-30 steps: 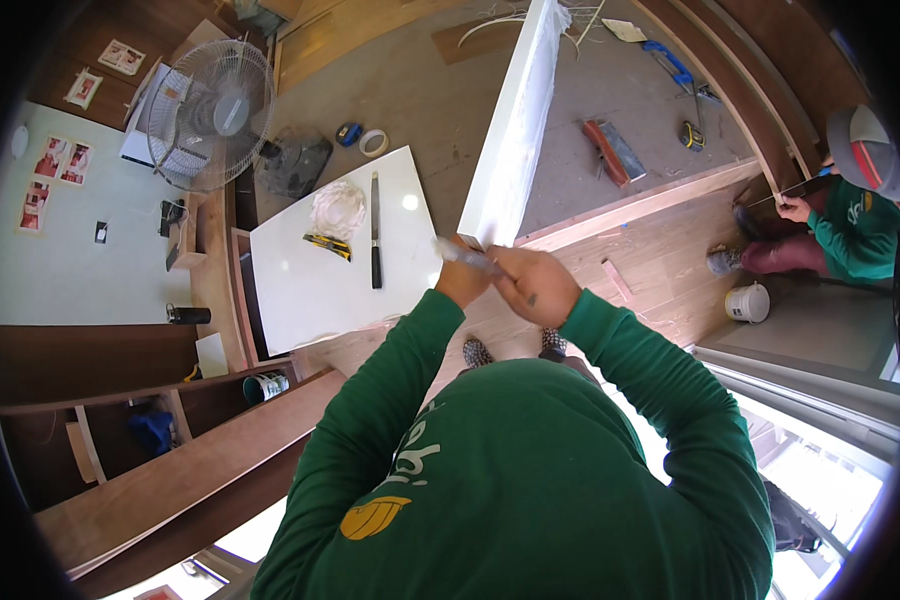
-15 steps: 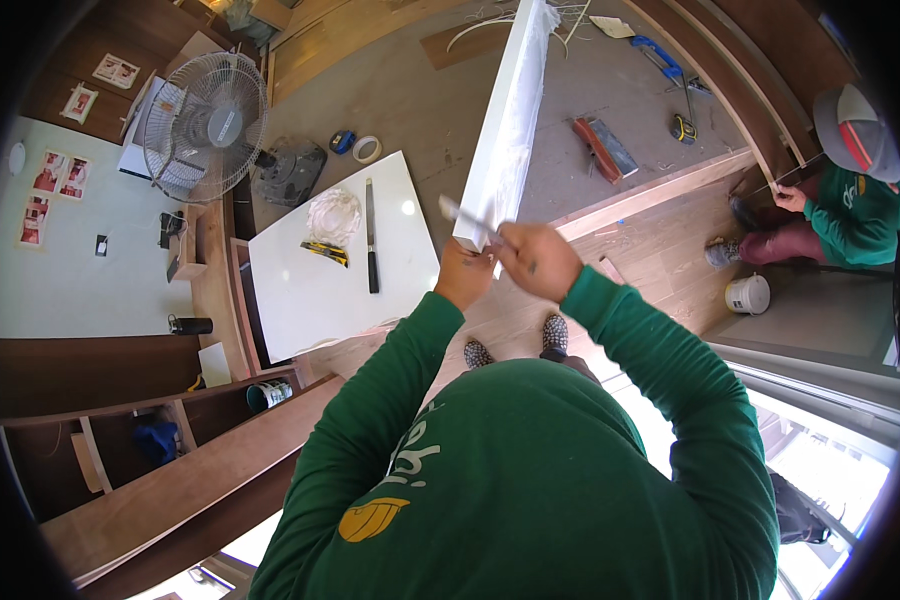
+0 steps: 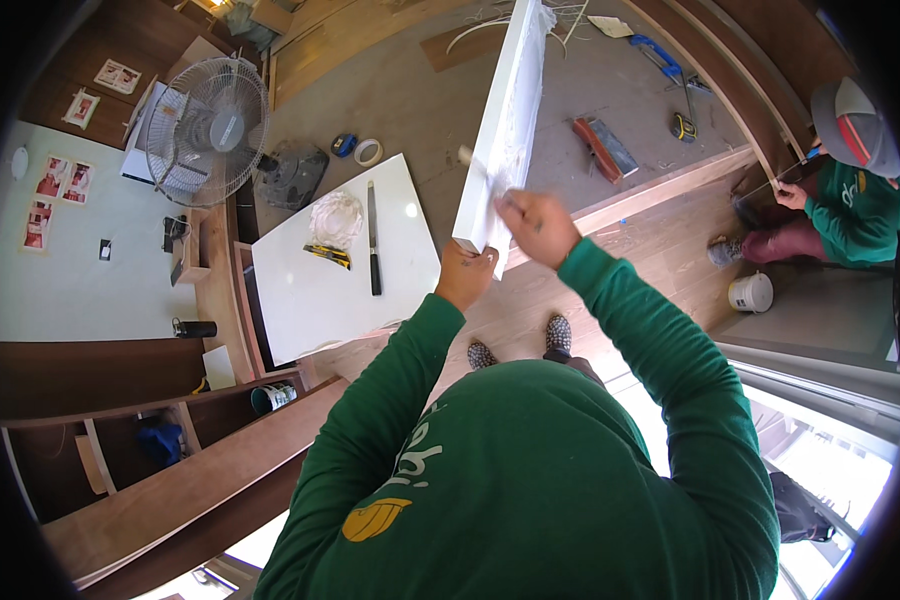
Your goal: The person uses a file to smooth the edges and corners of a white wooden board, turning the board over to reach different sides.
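A long white panel (image 3: 490, 150), with clear plastic film along its right side, stretches away from me. My left hand (image 3: 466, 275) is closed around its near end. My right hand (image 3: 538, 228) is closed on a thin flat tool (image 3: 466, 156), whose pale tip shows past the panel's left edge. Motion blurs the tool, and its exact kind is unclear. To the left, a white board (image 3: 400, 215) bears a long flat blade with a black handle (image 3: 373, 245), a crumpled whitish wad (image 3: 336, 220) and a yellow-and-black item (image 3: 327, 255).
A fan (image 3: 210, 130) stands left. Masking tape (image 3: 368, 152) and a tape measure (image 3: 343, 145) lie behind the board. Right of the panel are a red-and-grey block tool (image 3: 605, 150), another tape measure (image 3: 683, 127) and a blue-framed saw (image 3: 660, 60). A co-worker (image 3: 850, 220) sits far right beside a white bucket (image 3: 750, 293).
My right hand has shifted slightly down and left, and the tool's tip has swung farther away from me. My left hand keeps its place on the panel's end.
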A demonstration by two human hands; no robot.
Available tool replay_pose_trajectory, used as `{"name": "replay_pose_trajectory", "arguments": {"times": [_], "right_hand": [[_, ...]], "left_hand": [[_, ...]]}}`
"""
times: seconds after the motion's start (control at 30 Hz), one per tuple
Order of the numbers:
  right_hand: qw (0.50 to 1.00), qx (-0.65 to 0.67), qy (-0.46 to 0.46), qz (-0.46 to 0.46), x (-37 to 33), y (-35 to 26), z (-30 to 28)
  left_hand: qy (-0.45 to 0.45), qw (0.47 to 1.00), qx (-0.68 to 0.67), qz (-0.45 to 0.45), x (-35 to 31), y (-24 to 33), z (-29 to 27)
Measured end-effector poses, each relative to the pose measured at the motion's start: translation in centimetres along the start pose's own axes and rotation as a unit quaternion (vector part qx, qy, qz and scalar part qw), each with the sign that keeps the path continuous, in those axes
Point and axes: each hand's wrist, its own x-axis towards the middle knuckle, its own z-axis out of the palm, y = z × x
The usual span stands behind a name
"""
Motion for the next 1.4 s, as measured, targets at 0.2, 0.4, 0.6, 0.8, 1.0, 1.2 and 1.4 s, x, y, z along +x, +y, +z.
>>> {"name": "replay_pose_trajectory", "arguments": {"times": [0.2,0.4,0.6,0.8,1.0,1.2,1.4], "right_hand": [[0.961,-0.068,-0.236,-0.129,-5.3,-2.9,1.0],[0.994,0.094,-0.017,0.047,-2.4,-2.3,-0.5],[0.991,0.108,0.083,0.006,3.4,-3.0,-2.3],[0.997,0.058,0.002,0.059,6.5,-3.5,-3.2],[0.996,0.066,-0.013,0.060,6.8,-3.9,-3.5],[0.997,0.078,0.007,0.003,7.6,-2.6,-2.8],[0.975,0.179,-0.060,0.114,8.4,-2.9,-3.7]], "left_hand": [[-0.035,0.987,-0.074,-0.139,0.1,-0.2,-1.4],[0.034,0.998,-0.047,0.018,-0.1,1.1,-0.1],[0.070,0.997,0.031,0.019,-0.5,3.3,-0.5],[0.168,0.976,-0.007,0.138,-1.0,8.8,-2.0],[0.096,0.994,0.010,0.057,1.2,12.0,-4.5],[0.032,0.988,0.151,0.032,5.6,12.6,-6.7],[0.035,0.964,0.265,0.007,8.7,14.5,-6.1]]}}
